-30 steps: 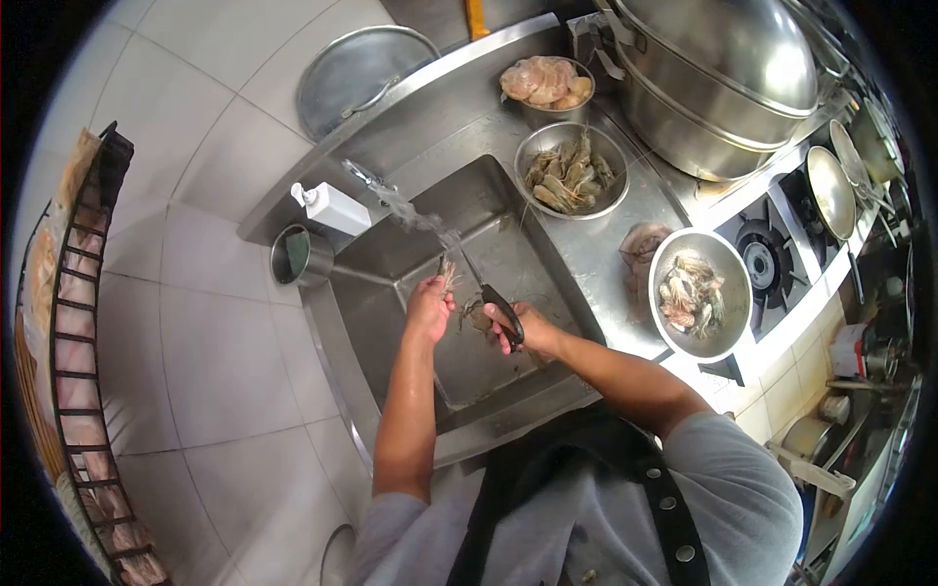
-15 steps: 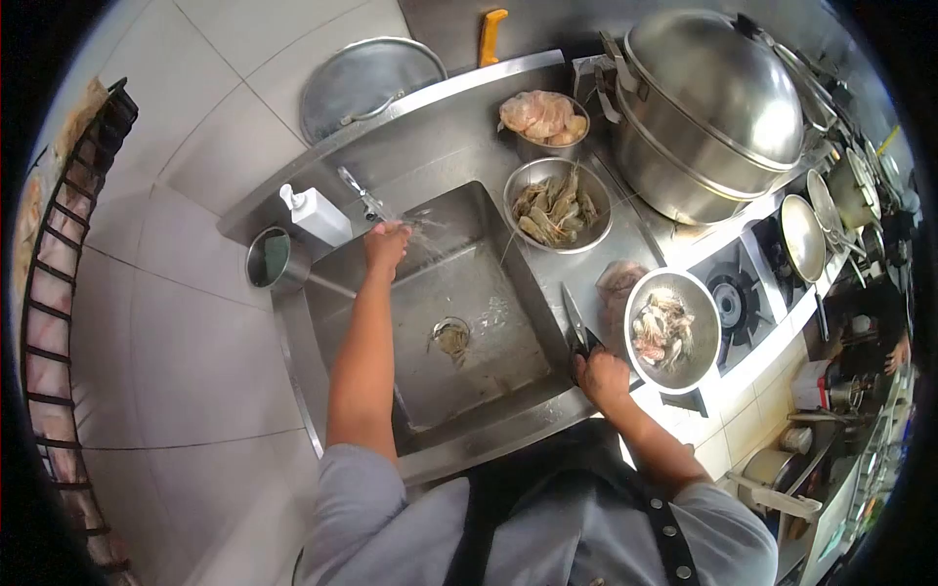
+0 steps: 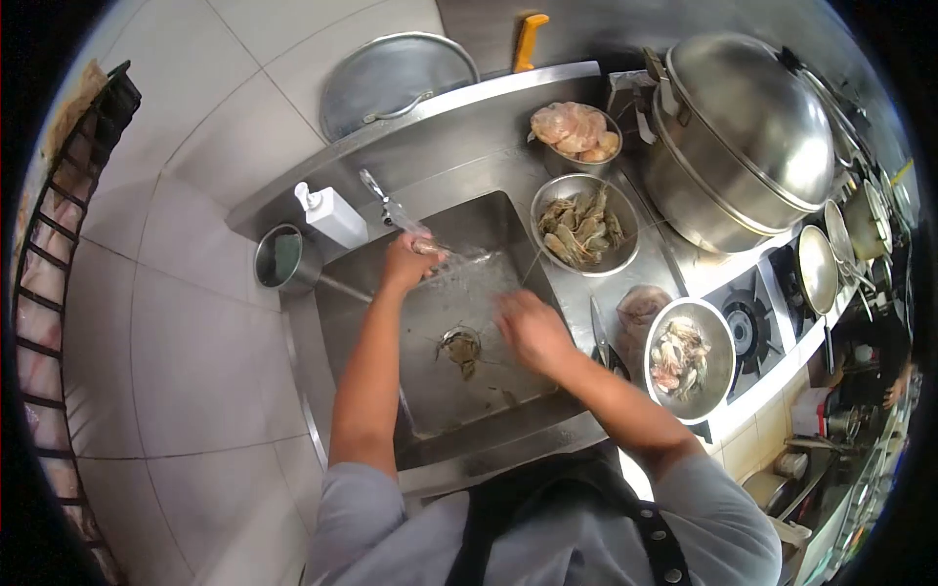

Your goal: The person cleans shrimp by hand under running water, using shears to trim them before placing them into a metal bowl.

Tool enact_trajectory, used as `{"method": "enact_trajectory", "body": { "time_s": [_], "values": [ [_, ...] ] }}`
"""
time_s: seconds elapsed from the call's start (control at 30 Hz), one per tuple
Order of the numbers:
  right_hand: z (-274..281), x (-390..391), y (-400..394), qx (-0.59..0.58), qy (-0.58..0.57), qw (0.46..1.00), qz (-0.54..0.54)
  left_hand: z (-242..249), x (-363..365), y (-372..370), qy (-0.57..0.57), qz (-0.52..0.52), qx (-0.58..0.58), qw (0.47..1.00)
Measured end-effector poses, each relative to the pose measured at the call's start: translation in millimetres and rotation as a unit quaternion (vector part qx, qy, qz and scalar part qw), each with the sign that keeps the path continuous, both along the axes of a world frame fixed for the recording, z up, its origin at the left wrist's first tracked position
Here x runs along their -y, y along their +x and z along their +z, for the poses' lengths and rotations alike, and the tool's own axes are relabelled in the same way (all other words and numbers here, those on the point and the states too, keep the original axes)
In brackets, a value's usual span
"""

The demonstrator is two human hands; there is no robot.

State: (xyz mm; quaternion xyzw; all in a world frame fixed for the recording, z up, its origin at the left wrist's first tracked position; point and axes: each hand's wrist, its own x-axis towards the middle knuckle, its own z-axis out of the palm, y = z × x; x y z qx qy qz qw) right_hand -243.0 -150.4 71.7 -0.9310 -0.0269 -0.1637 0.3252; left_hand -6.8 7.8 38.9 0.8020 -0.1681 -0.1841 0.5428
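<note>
Some room between left hand (image 3: 403,264), fingers around a shrimp (image 3: 427,246), and right hand (image 3: 533,332), fingers' state unclear, inside the sink rim (image 3: 508,440)

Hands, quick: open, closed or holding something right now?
Left hand: closed, holding what looks like a shrimp.
Right hand: blurred; open or closed cannot be told.

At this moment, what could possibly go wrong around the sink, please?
The left grip holds what looks like a shrimp under running water; it may slip. The scissors lie close beside the sink, so the right arm might knock them. Scraps at the drain could block it.
</note>
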Motion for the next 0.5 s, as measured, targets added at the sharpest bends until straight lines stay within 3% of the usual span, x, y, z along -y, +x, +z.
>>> {"method": "enact_trajectory", "body": {
  "time_s": [0.13,0.2,0.3,0.47,0.5],
  "values": [
    [-2,-15,129,0.002,-0.023,1.0,-0.001,0,-2,4,0.049,0.001,-0.007,0.999],
    [-22,-21,166,-0.054,0.028,0.997,0.051,17,-3,-7,0.13,-0.005,0.267,0.955],
    [-35,-29,184,-0.083,0.106,0.99,0.05,23,-7,-3,0.145,0.019,0.204,0.968],
    [-42,-33,183,-0.071,0.112,0.99,0.041,-6,-17,8,0.086,0.014,0.166,0.982],
    [-43,-32,182,-0.088,0.098,0.991,0.034,-8,-16,7,0.071,0.016,0.113,0.991]
  ]
}}
